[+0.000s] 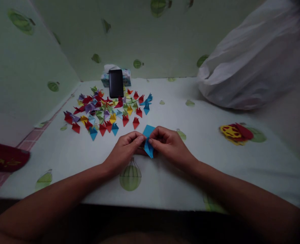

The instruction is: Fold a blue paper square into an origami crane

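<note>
A blue piece of folded origami paper (148, 149) is held between both hands above the front middle of the table. My left hand (126, 145) pinches its left side with thumb and fingers. On the other side, my right hand (169, 144) grips the paper between thumb and forefinger. A flat blue part (148, 130) sticks up behind the fingertips, while a pointed end hangs down toward me. Beyond the hands, to the left, lies a spread of small folded paper pieces (108, 126) in red, blue, yellow, green and purple.
A black phone (116, 84) leans against a tissue box (127, 77) near the back wall. At the right rear sits a large white plastic bag (238, 74). Red and yellow cut-outs (231, 131) lie at the right; a dark red object (7, 156) is at the left edge.
</note>
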